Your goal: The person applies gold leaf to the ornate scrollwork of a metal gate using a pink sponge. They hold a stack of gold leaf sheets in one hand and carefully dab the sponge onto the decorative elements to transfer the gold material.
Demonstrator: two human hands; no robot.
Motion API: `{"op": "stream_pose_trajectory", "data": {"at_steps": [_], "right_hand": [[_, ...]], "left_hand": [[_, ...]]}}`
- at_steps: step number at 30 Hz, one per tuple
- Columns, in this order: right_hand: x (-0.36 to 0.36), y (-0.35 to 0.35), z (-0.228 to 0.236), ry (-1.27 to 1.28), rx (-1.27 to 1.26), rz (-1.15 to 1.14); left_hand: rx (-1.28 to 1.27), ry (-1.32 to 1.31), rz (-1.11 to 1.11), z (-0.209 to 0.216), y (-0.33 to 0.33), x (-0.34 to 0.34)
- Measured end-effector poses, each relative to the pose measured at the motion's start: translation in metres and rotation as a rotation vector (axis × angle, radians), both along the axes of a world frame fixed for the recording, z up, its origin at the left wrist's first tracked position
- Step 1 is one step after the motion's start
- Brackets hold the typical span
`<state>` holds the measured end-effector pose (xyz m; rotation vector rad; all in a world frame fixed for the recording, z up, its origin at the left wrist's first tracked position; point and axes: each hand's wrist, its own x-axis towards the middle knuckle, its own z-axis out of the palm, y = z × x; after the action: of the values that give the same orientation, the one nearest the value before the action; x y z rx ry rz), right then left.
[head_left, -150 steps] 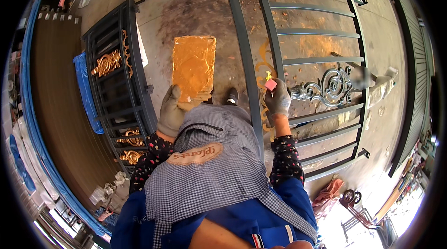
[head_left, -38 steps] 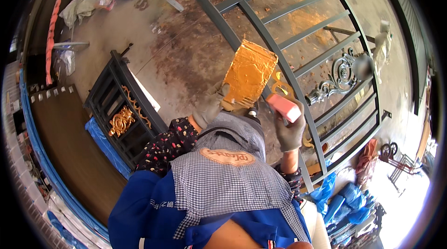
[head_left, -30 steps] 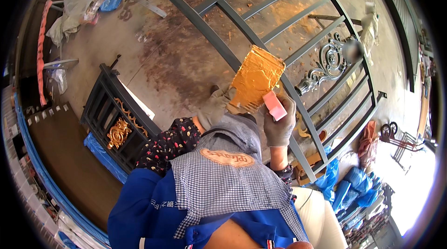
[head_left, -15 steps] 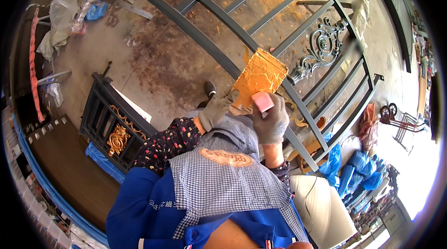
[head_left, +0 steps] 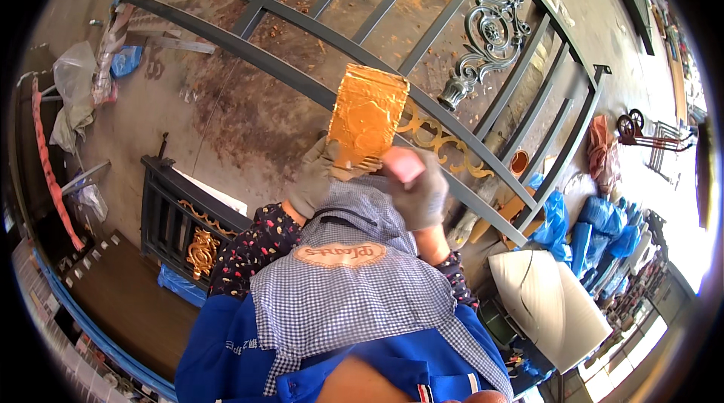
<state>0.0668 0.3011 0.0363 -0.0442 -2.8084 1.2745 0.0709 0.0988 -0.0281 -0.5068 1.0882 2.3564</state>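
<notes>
My left hand point(head_left: 314, 179), in a grey glove, grips the lower left edge of a flat rectangular board point(head_left: 369, 109) coated with wet gold paint. In my gloved right hand point(head_left: 422, 192) is a pink sponge block point(head_left: 403, 165), held beside the board's lower right corner; whether they touch I cannot tell. Just past the board lies a dark grey metal gate frame point(head_left: 294, 82) with straight bars. Gold paint covers a scroll ornament point(head_left: 445, 140) on it, to the right of the board. Farther along the frame, a rosette scroll ornament point(head_left: 489, 41) is silvery grey.
To the left stands a dark metal panel point(head_left: 177, 214) with a gold ornament point(head_left: 202, 252). A brown pot point(head_left: 519, 162) sits near the frame's right end. Blue plastic bundles point(head_left: 603, 222), a white foam roll point(head_left: 550, 305) and a hand trolley point(head_left: 648, 131) are at the right.
The view has shifted, so the frame reaches farther left. Both hands have moved left with the board, which stands more upright. The sponge has shifted left and is slightly blurred.
</notes>
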Motion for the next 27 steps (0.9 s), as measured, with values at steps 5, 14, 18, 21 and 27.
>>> {"op": "stream_pose_trajectory", "data": {"at_steps": [5, 14, 18, 21, 27], "right_hand": [[0.009, 0.073, -0.078, -0.061, -0.131, -0.452], [0.0, 0.094, -0.195, 0.01, -0.215, -0.759], [-0.013, 0.082, -0.181, 0.005, -0.082, -0.757], [-0.021, 0.075, -0.174, -0.024, -0.051, -0.704], [-0.028, 0.053, -0.166, -0.068, 0.096, -0.538]], "left_hand": [[0.022, -0.013, 0.082, -0.002, -0.01, -0.006], [0.004, 0.008, 0.075, -0.004, -0.027, -0.014], [-0.02, 0.036, 0.059, 0.008, -0.028, -0.024], [-0.058, 0.025, 0.051, 0.008, -0.032, -0.026], [-0.056, 0.006, 0.04, -0.001, -0.037, -0.025]]}}
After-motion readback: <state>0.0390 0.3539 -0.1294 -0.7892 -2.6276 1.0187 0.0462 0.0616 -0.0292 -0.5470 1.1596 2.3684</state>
